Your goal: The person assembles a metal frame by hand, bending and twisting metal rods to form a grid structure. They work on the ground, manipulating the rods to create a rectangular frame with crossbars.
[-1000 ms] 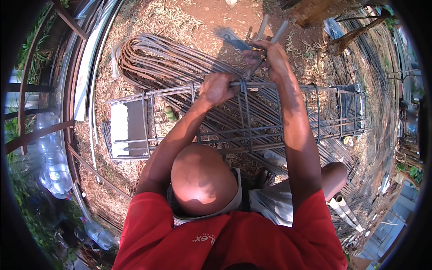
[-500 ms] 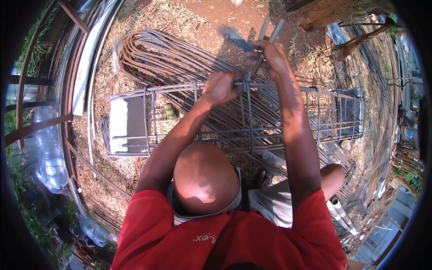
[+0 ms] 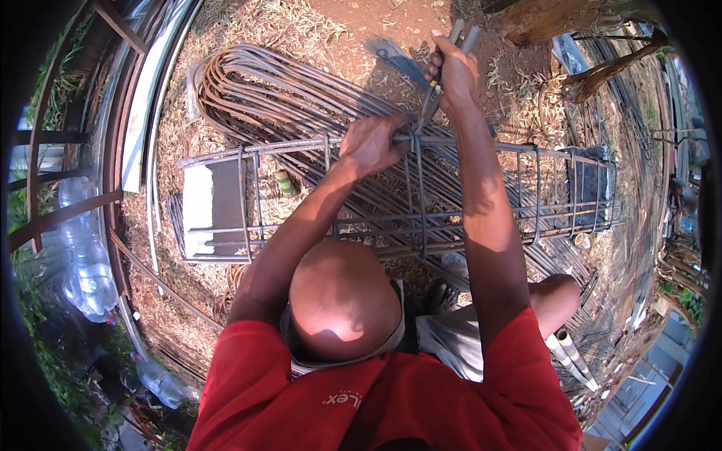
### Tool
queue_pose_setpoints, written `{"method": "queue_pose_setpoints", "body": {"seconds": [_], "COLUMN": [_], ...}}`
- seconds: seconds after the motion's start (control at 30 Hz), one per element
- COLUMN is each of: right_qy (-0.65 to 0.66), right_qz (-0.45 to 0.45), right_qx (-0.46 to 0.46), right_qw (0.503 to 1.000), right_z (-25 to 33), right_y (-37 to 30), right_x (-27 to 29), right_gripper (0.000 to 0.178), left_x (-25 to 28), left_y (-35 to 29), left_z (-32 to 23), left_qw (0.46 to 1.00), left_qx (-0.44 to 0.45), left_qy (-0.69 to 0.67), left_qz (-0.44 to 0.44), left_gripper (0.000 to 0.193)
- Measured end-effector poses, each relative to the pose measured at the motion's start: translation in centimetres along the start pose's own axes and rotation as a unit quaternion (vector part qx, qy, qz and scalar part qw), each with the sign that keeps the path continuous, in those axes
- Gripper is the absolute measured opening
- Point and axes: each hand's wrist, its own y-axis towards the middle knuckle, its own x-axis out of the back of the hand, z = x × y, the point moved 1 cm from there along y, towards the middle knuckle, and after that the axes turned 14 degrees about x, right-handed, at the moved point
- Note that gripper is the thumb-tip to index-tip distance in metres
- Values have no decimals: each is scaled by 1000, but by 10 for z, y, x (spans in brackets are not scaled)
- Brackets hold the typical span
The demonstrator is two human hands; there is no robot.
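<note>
A rebar cage of long bars and square stirrups lies across in front of me. My left hand is closed around its far top bar, just left of a stirrup. My right hand grips the long grey handles of a pair of pincers. Their jaws reach down to the joint of that bar and the stirrup, right beside my left fingers. Whether the jaws hold tie wire there is too small to tell. A bundle of thin tie wire lies on the ground left of the pincers.
Beneath the cage runs a pile of bent rebar. A white-and-dark block sits at the cage's left end, a dark one at its right. Plastic bottles are at far left, a log at far right.
My right hand has moved slightly away and to the right, and the pincer handles have come closer together. My left hand stays on the bar.
</note>
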Motion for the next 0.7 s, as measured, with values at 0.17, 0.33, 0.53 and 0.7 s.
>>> {"method": "queue_pose_setpoints", "body": {"seconds": [0.17, 0.33, 0.53, 0.7], "right_qy": [-45, -41, -10, -11], "right_qz": [-27, 20, -60, -273], "right_qx": [-128, -204, -193, -96], "right_qw": [990, 978, 979, 957], "right_z": [-28, -68, -53, -23], "right_y": [32, 56, 47, 21], "right_x": [-14, -12, 3, 26], "right_gripper": [30, 32, 10, 18], "left_x": [-5, -9, -3, 8], "left_y": [2, 3, 4, 0], "left_z": [3, 8, 4, -5], "left_qw": [1000, 1000, 1000, 995], "left_qx": [16, 1, 21, 62], "left_qy": [10, -26, 1, -45], "left_qz": [7, 3, 16, 61], "left_gripper": [50, 44, 52, 63]}}
